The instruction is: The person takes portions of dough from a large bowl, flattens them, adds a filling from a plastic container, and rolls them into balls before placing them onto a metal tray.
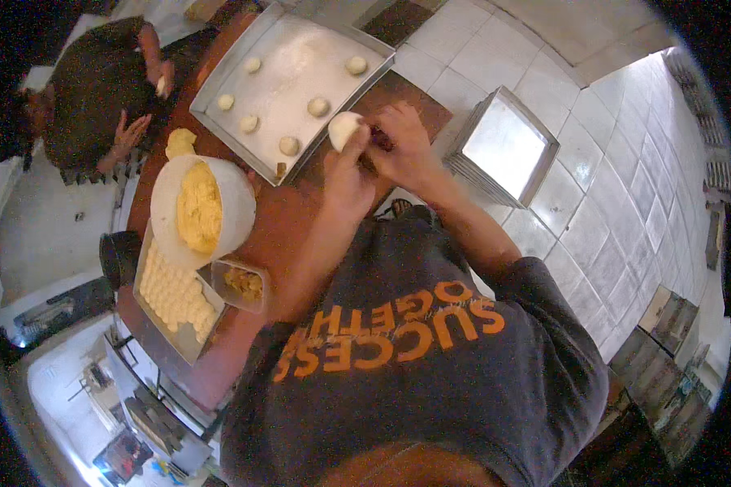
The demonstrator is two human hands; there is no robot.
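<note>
Dough piece [345,130], pale and rounded, was positioned in front of the person, just beside the near right edge of a large metal tray [288,73]. Left hand [352,169]: grasped the piece near its fingertips. Right hand [406,144]: lay close beside the left, fingers bent; whether it gripped the dark reddish thing [380,138] between the hands could not be told.

The large tray rested on a reddish-brown table [286,213] and carried six small balls [317,106], spaced well apart, with a small brown scrap [281,170] at its near corner. To the left of the forearms stood a white bowl [240,211] of yellow filling [198,209], with a yellow lump [181,143] just beyond it. Nearer the person were a small tub [226,292] of yellowish-brown bits [244,283] and a second tray [188,347] bearing closely packed yellow balls [169,290]. To the right, stacked trays [508,146] stood apart from the table. Across the table, at left, a co-worker [97,89] had one hand spread.
</note>
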